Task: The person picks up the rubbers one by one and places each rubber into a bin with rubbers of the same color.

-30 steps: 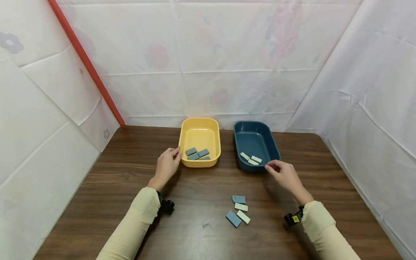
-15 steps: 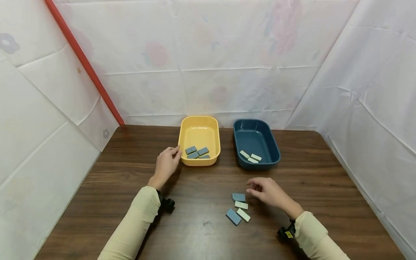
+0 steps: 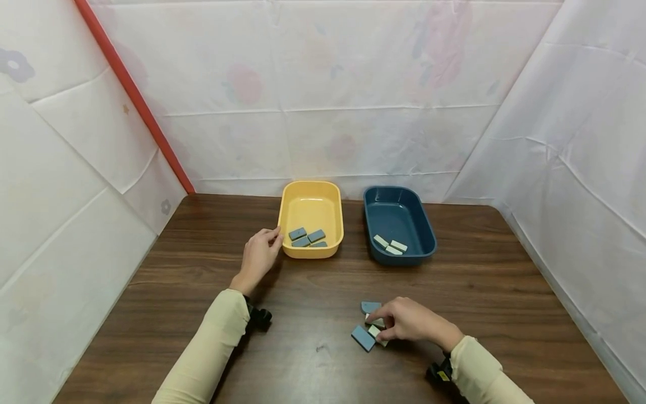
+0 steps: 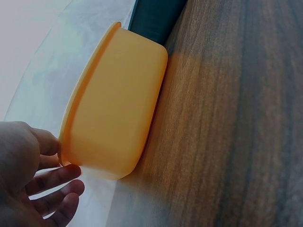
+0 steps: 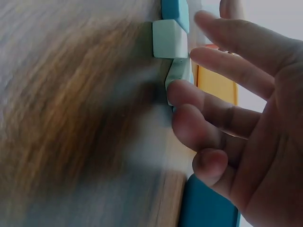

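My left hand (image 3: 258, 257) pinches the rim of the yellow tray (image 3: 310, 253) at its front left corner; the left wrist view shows thumb and index finger at that edge. My right hand (image 3: 411, 321) reaches over the small rectangular blocks on the table, thumb and forefinger spread around the pale ones. A pale block (image 3: 373, 331) lies near the thumb, and another pale block (image 5: 169, 39) shows close by the fingers in the right wrist view. Beside them lie a blue-grey block (image 3: 363, 338) and a second blue-grey block (image 3: 370, 307) with one rounded corner. The hand partly covers both pale blocks.
The dark blue tray (image 3: 431, 238) stands right of the yellow one, with 3 pale blocks (image 3: 398, 246) inside. Several blue-grey blocks (image 3: 317, 235) lie in the yellow tray. Behind the brown wooden table (image 3: 202, 325) hangs a white printed sheet (image 3: 313, 140).
My right hand has left the front right corner of the blue tray and come down and left over the loose blocks. My left hand stays at the yellow tray.
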